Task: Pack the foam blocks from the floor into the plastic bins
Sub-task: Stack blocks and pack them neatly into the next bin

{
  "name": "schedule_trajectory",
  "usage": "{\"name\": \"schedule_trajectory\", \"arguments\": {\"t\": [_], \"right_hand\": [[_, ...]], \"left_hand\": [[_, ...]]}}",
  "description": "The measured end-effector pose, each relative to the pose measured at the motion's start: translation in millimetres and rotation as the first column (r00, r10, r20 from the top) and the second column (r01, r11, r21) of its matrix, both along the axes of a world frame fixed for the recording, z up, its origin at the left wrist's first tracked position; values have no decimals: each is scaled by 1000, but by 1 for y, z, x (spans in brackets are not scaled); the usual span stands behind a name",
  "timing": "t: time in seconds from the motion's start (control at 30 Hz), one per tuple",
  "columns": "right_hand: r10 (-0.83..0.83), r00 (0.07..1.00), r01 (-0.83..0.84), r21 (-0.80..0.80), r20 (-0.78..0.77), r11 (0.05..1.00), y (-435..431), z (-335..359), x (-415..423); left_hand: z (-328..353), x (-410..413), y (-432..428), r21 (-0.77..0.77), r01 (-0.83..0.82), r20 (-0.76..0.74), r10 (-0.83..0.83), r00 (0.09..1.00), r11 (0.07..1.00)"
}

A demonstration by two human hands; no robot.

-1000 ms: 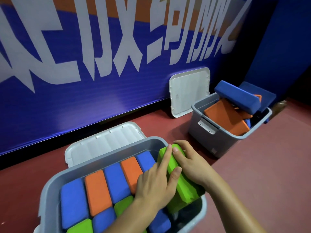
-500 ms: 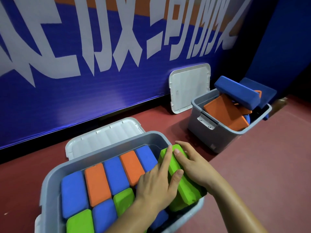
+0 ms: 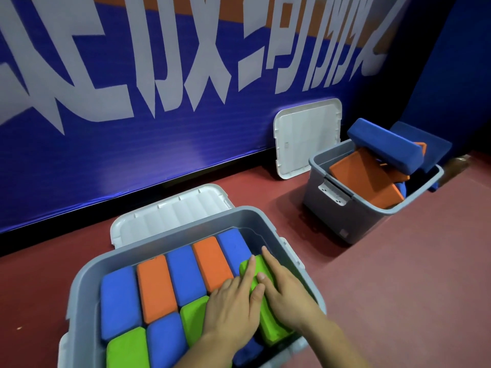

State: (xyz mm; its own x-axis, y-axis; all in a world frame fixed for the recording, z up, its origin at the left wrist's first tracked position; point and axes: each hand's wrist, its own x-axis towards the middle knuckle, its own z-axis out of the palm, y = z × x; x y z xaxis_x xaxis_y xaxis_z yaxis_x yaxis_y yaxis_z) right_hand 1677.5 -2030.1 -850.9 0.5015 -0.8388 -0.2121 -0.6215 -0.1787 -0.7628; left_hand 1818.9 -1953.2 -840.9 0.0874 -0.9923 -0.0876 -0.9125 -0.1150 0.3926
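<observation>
you are looking into what seems to be an indoor play or sports hall: a blue wall banner (image 3: 159, 155) with huge white characters is running along a dark red floor (image 3: 398, 274), grey plastic bins (image 3: 353, 216) are sitting on it holding coloured foam blocks (image 3: 183, 277), and white lids (image 3: 308, 139) are resting by the wall.

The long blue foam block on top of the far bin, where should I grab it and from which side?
The long blue foam block: probably pinch its middle across the narrow width, from above. It lies atop the far bin, long edges exposed.
</observation>
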Motion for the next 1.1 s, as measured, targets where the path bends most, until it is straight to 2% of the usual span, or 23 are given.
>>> {"name": "schedule_trajectory", "arguments": {"t": [0.07,0.2,0.43,0.5,0.6,0.73,0.97,1.1], "right_hand": [[4,1000,-4,25,7,1000,-2,-14,3],[28,999,-29,29,23,999,-12,-28,4],[115,986,-102,114,-118,988,-14,-85,2],[143,963,-136,48,-227,990,-15,-94,6],[132,911,-221,-190,-391,957,-14,-96,14],[173,883,-352,-373,-436,858,-16,-104,30],[135,815,-411,-399,-563,819,-23,-113,35],[154,818,-418,-389,-554,821,-23,-100,47]], "left_hand": [[-19,3,-1,-11,-35,69,35,997,999],[-53,8,-6,4,-143,86,142,986,990],[-99,8,-3,159,-74,127,54,990,985],[-106,11,-5,138,-80,134,62,989,987],[-103,25,-4,77,-147,141,135,981,986],[-106,48,2,80,-224,184,206,961,971],[-107,49,-3,68,-229,229,208,951,971],[-108,59,6,-11,-281,239,276,931,960]]}}
